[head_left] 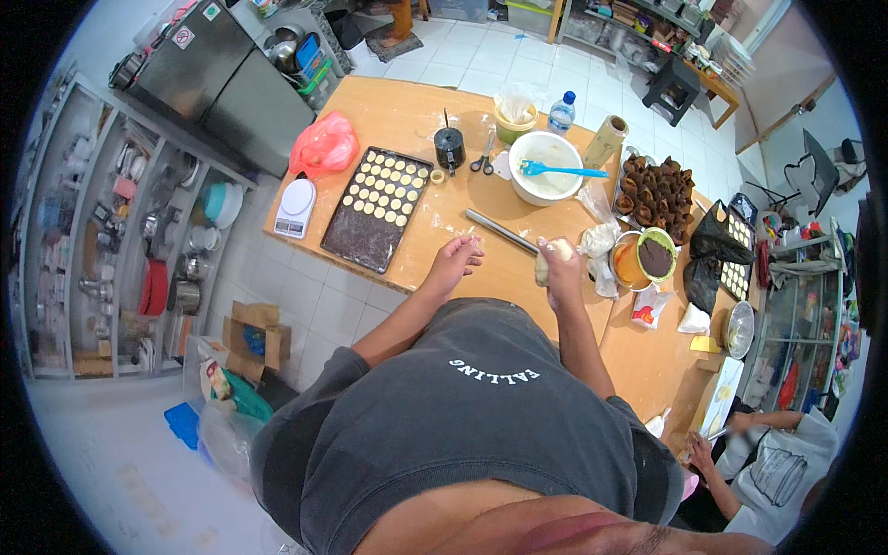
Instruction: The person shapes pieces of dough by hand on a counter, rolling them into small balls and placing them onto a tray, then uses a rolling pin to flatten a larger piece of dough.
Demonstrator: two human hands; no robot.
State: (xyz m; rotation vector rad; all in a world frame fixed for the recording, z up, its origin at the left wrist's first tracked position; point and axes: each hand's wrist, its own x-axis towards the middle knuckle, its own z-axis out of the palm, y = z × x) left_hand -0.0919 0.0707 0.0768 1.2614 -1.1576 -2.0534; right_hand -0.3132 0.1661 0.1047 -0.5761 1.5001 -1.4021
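My right hand [562, 280] is closed round a lump of pale dough [559, 248] that shows above and beside the fingers. My left hand [456, 260] hovers at the table's near edge, its fingers loosely bent and apart, holding nothing I can see. Between the hands and just beyond them lies a metal rod-like rolling pin [500, 229], its right end close to my right hand. Farther left a dark baking tray [363, 242] carries rows of flat, pale dough rounds [391, 175] on its far half. A small ring-shaped cutter [437, 177] stands beside the tray.
A white bowl [539, 192] with a blue brush [564, 170] across it stands beyond the rolling pin. Scissors [483, 155], a scale [296, 205] and a bottle [561, 114] are also on the table [444, 277]. Brown paper-cupped items [655, 196] fill the right side. Another person [768, 467] sits lower right.
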